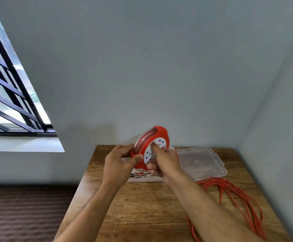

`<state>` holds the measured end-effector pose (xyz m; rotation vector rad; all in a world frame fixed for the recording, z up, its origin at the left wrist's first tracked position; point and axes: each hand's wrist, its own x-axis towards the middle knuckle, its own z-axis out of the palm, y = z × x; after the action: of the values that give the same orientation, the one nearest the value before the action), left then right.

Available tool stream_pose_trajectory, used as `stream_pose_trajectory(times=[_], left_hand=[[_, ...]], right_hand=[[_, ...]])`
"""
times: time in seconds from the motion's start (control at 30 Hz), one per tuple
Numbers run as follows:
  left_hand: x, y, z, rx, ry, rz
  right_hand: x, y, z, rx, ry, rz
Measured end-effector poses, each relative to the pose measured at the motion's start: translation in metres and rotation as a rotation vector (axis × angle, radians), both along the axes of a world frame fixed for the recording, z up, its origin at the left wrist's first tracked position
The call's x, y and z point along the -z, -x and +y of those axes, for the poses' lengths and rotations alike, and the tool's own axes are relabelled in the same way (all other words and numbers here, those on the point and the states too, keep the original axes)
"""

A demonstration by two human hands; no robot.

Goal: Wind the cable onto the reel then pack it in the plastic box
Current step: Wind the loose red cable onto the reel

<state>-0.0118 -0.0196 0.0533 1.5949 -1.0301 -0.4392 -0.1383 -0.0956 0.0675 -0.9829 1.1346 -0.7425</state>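
Observation:
A red cable reel (159,135) with a white socket face is held upright above the wooden table (142,206). My left hand (119,165) grips its left rim, thumb on the red edge. My right hand (165,159) holds the socket face, with one finger pressed into the white centre. Some turns of red cable show inside the reel's clear side. Most of the red cable (238,198) lies in loose loops on the table at the right. A clear plastic box (201,161) sits behind my right hand.
A printed paper or carton (142,176) lies flat under my hands. Walls close in behind and to the right of the table. A barred window (11,95) is at the left, and a dark ribbed surface (25,212) lies left of the table.

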Motion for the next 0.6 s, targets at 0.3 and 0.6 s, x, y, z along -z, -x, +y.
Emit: stream_pose_trajectory(times=[0.3,0.6], left_hand=[[-0.012,-0.026,-0.01,-0.012,-0.02,0.344],[-0.032,-0.03,-0.02,0.2,-0.264,0.124]], right_hand=[[0.011,0.057,-0.045,-0.66,1.768,0.962],[-0.001,0.049,-0.041,-1.02,1.983,1.075]])
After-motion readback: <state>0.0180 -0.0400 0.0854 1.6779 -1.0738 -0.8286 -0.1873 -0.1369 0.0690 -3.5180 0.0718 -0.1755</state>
